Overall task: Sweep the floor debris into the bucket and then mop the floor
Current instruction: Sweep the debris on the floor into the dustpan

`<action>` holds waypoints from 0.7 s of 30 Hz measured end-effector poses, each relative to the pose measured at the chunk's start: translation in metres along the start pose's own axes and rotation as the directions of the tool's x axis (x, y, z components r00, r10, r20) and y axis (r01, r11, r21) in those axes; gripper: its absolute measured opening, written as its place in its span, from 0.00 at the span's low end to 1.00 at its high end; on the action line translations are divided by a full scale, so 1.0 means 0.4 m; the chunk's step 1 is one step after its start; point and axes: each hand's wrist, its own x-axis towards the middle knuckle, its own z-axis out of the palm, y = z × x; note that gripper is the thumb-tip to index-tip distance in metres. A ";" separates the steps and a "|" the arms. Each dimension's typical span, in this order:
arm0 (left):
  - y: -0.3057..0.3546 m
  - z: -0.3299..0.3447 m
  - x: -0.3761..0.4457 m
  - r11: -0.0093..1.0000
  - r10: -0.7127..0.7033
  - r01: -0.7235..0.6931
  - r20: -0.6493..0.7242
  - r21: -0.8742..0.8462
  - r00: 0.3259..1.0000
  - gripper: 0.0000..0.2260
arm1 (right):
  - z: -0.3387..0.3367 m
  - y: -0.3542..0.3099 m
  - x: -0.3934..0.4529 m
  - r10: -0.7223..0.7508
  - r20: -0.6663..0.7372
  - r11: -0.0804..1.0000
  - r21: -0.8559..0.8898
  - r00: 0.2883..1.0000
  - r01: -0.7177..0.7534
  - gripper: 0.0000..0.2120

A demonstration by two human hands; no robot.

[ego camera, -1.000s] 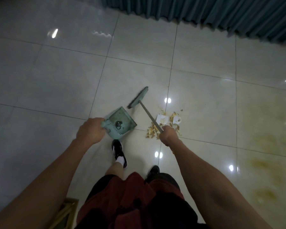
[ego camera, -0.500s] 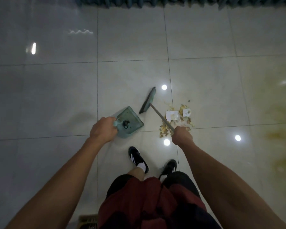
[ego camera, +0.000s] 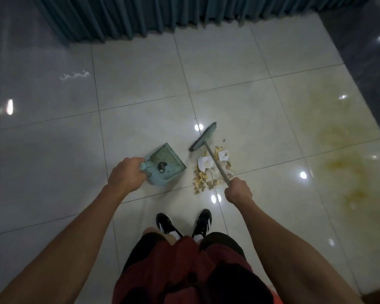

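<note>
Left hand [ego camera: 127, 174] grips the dustpan [ego camera: 166, 164] handle; pan mouth opens toward 1 o'clock. Right hand [ego camera: 238, 190] clenches the broom [ego camera: 203, 137] shaft — it runs up toward 11 o'clock to the head. Debris pile [ego camera: 211, 170] lies under the shaft, at 3 o'clock from the pan and nearer the right hand. Broom head sits just beyond the pile — likely a pull toward 9 o'clock next.

dustpan [ego camera: 166, 164] beside debris [ego camera: 211, 170], curtain [ego camera: 162, 16] beyond
</note>
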 end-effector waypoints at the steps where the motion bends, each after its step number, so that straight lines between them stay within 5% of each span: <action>1: 0.015 0.000 0.004 1.000 0.011 -0.011 -0.008 0.003 1.000 0.10 | -0.003 0.004 0.008 -0.001 -0.002 1.000 0.030 1.000 0.001 0.14; 11: 0.016 -0.090 0.136 0.999 0.050 -0.050 -0.014 0.004 0.999 0.07 | -0.069 -0.164 0.144 -0.061 -0.007 0.965 0.255 0.998 0.061 0.15; 21: -0.124 -0.222 0.447 0.995 0.100 -0.098 0.095 -0.025 0.990 0.08 | -0.099 -0.507 0.345 0.070 -0.026 0.912 0.407 0.997 -0.053 0.24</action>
